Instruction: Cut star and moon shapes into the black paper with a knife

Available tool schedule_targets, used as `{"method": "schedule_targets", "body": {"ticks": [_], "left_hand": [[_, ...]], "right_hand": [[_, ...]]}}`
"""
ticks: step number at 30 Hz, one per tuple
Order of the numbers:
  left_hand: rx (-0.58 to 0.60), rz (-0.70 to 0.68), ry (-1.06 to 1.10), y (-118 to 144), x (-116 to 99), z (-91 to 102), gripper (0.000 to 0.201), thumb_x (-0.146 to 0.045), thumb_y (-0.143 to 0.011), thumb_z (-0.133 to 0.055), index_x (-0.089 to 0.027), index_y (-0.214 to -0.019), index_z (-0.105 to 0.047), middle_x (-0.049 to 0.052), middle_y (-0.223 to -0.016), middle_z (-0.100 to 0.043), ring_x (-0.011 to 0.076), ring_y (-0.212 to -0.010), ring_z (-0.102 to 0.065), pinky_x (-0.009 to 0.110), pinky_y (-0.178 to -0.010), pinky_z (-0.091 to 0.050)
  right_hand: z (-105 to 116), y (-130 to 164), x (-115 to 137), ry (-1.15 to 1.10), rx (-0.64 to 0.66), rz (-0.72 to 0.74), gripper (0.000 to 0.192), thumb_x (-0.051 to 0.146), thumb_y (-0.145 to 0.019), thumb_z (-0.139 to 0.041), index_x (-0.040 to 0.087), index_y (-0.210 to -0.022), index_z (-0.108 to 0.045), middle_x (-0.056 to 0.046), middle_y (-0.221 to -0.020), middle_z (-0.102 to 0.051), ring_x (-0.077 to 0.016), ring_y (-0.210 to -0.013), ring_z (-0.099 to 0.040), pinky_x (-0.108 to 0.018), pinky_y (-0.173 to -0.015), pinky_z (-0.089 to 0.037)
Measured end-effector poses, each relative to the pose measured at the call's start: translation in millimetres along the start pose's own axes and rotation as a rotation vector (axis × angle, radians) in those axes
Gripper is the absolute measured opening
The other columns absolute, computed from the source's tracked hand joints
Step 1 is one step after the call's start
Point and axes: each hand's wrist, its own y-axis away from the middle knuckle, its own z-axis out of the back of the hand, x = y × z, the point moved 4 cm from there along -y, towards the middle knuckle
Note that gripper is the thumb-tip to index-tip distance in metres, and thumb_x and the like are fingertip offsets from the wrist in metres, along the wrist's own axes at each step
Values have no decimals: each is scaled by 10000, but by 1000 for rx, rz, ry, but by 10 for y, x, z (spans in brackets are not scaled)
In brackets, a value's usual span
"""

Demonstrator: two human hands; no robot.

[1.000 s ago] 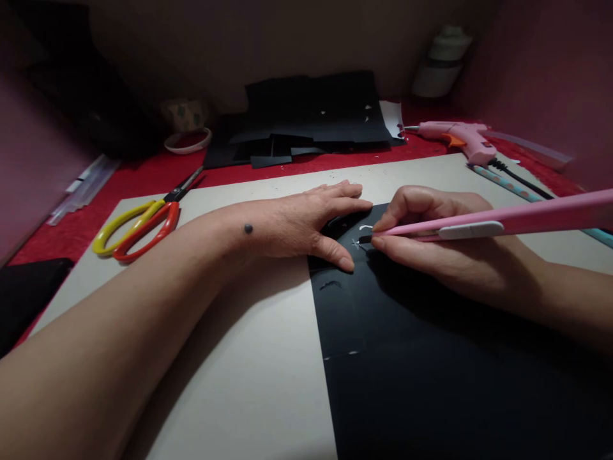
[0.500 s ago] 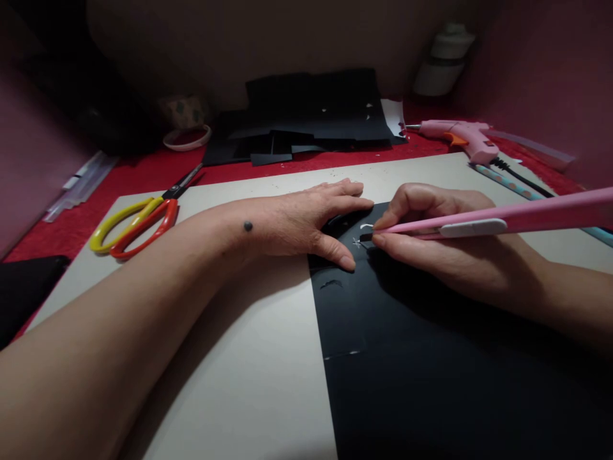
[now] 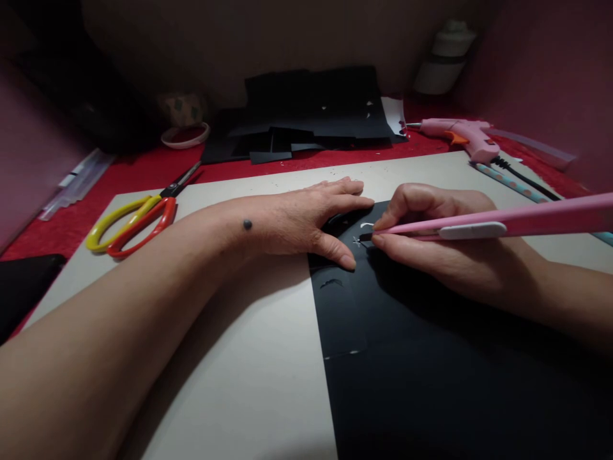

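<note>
A large sheet of black paper (image 3: 421, 383) lies on a white board (image 3: 249, 377). My left hand (image 3: 316, 214) rests with fingers spread across the paper's left edge, holding nothing. In my right hand (image 3: 431, 230) is a pink utility knife (image 3: 536, 214) with a pale slider, pinched close to its blade. The blade tip touches the paper beside a small white star-shaped mark (image 3: 356, 241). Just above it shows a short white curved cut (image 3: 366, 225). Nearer me, a thin curved slit (image 3: 331, 282) runs in the paper below my left thumb.
Scissors (image 3: 131, 223) with yellow and red handles lie left of my forearm. Black paper pieces (image 3: 311, 115) are piled at the back. A pink glue gun (image 3: 460, 134) and its cord sit back right, with a white bottle (image 3: 443, 61) behind. A tape roll (image 3: 186, 135) lies back left.
Both hands stay almost in place, with the knife tip still at the star mark. The knife's rear end has dipped slightly, and the view has shifted a little.
</note>
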Motion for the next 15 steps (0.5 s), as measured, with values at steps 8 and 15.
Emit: {"method": "schedule_targets", "body": {"ticks": [8,15], "left_hand": [[-1,1,0,10,13,7,915,-597,-799,-711,-290,-1573,-330,15,-1719,-126,275,-1576,-66,414,-1254,-110],[-11,-4,-8,15,27,-4,924,-600,-790,-707,-272,-1571,-338,28,-1715,-144,248,-1577,-75,403,-1252,-115]], "right_hand": [[-4,-5,48,14,-7,52,149,83,-719,-652,205,-663,-586,84,-562,-573,-52,-490,-464,-216,-422,-310],[4,5,9,-22,-41,-54,109,175,-758,-658,218,-679,-597,79,-549,-561,-62,-456,-439,-237,-421,-319]]}}
